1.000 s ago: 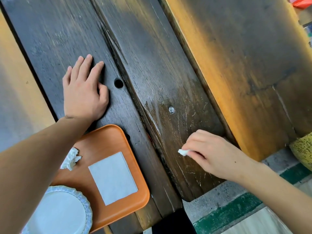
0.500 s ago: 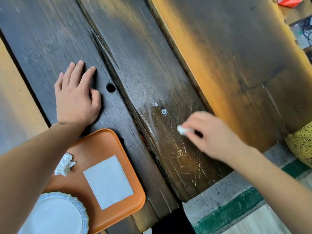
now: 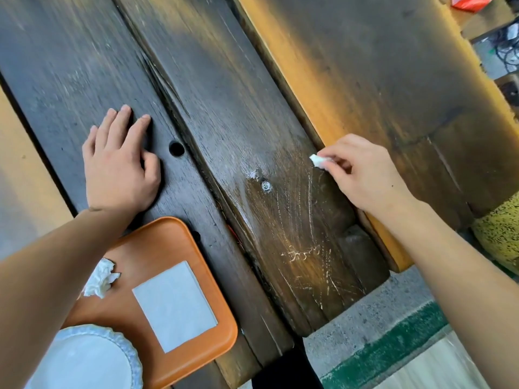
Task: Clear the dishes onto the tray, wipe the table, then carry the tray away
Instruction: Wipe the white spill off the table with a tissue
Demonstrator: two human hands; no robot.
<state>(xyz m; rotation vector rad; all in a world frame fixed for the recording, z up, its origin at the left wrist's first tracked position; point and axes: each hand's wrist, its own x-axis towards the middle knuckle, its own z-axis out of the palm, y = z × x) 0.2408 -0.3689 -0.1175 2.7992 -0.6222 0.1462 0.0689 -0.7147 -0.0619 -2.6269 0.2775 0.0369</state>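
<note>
My right hand (image 3: 365, 178) pinches a small white tissue wad (image 3: 317, 160) against the dark wooden table (image 3: 224, 94), at the far edge of a damp, streaked patch (image 3: 295, 220). My left hand (image 3: 120, 167) lies flat on the plank to the left, fingers together, holding nothing. An orange tray (image 3: 168, 242) sits at the near left edge of the table. On it are a white scalloped plate (image 3: 84, 360), a flat white paper sheet (image 3: 174, 304) and a crumpled napkin (image 3: 101, 277).
A round hole (image 3: 177, 149) and a metal screw head (image 3: 265, 186) mark the planks. A lighter wooden bench (image 3: 393, 80) runs along the right. Grey and green floor (image 3: 379, 346) shows below the table end; a yellow speckled object (image 3: 502, 234) is at the right edge.
My right hand has swept the tissue up and to the right across the plank, leaving arced wet streaks. My left hand has stayed flat on the table.
</note>
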